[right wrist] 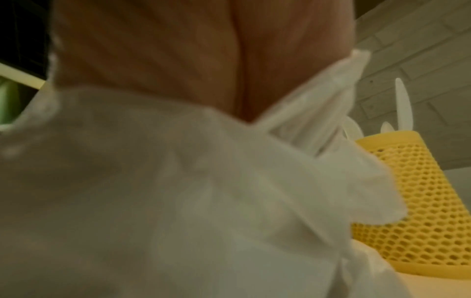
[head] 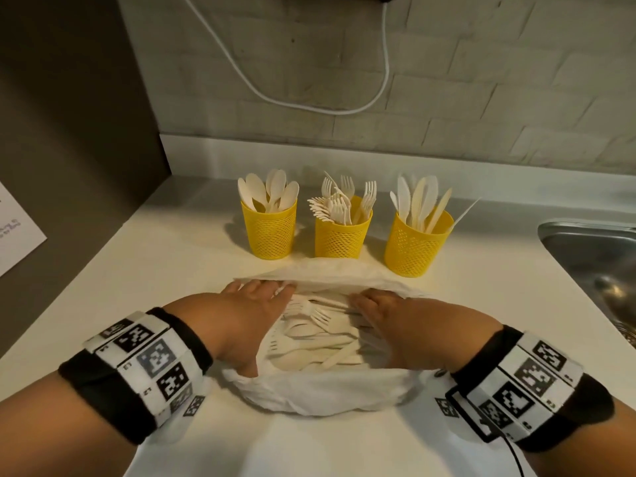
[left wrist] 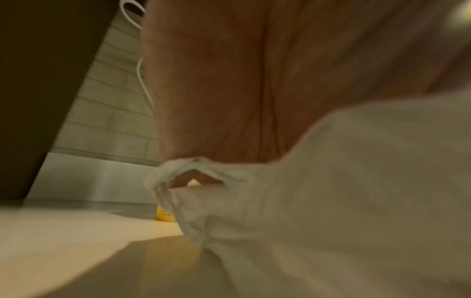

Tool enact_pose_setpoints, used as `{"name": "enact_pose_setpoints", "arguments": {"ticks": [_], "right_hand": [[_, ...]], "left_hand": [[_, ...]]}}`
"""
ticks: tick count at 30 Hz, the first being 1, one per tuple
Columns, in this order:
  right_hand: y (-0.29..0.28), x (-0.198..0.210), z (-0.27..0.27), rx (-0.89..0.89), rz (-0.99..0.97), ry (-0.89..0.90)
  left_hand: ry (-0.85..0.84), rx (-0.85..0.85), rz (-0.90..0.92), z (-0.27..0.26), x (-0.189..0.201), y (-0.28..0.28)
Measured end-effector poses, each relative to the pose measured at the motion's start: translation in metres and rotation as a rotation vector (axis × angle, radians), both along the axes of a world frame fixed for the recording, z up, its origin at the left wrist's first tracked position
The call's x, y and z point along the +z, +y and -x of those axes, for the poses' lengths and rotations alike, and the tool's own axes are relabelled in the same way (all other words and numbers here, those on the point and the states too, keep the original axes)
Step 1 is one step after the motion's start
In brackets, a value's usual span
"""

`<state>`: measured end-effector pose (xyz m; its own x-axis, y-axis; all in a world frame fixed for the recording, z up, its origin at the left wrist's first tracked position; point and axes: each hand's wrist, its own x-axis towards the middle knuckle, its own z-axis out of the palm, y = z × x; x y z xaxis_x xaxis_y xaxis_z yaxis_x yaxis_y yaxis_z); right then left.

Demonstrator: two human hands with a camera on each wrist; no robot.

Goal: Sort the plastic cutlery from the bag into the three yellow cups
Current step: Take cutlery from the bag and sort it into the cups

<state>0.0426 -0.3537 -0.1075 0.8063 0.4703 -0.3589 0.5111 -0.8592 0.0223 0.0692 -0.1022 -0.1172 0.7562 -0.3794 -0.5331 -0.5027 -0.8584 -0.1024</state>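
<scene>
A white plastic bag (head: 320,394) lies open on the counter, holding a pile of pale forks, spoons and knives (head: 320,335). Behind it stand three yellow mesh cups: the left one (head: 270,235) holds spoons, the middle one (head: 340,237) forks, the right one (head: 413,249) knives. My left hand (head: 261,292) reaches into the bag's left side, fingers straight and resting on the far rim. My right hand (head: 370,304) is inside the right side, fingers lying on the pile's edge. In the wrist views each palm (left wrist: 254,80) (right wrist: 178,60) sits above bag film (left wrist: 356,201) (right wrist: 153,201); fingertips are hidden there.
A steel sink (head: 592,256) is set into the counter at the right. A dark panel (head: 69,132) with a sheet of paper (head: 17,228) bounds the left side. A white cable (head: 309,106) hangs on the brick wall. The knife cup (right wrist: 420,201) stands close to my right wrist.
</scene>
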Motion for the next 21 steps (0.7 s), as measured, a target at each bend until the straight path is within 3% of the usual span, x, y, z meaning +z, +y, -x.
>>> {"name": "enact_pose_setpoints", "arguments": {"ticks": [2,7,12,21], "right_hand": [[0.008,0.005,-0.003,-0.009,-0.041,-0.027],[0.035,0.005,-0.007,-0.056,-0.081,-0.005],[0.040,0.008,-0.013,-0.117,-0.001,0.045],[0.038,0.007,-0.009,-0.152,-0.053,0.081]], "left_hand": [[0.000,-0.002,0.074,0.001,0.004,0.000],[-0.067,0.028,0.587,-0.012,0.016,-0.011],[0.080,0.081,0.513,-0.025,0.005,-0.010],[0.206,0.219,0.633,-0.033,0.003,-0.001]]}}
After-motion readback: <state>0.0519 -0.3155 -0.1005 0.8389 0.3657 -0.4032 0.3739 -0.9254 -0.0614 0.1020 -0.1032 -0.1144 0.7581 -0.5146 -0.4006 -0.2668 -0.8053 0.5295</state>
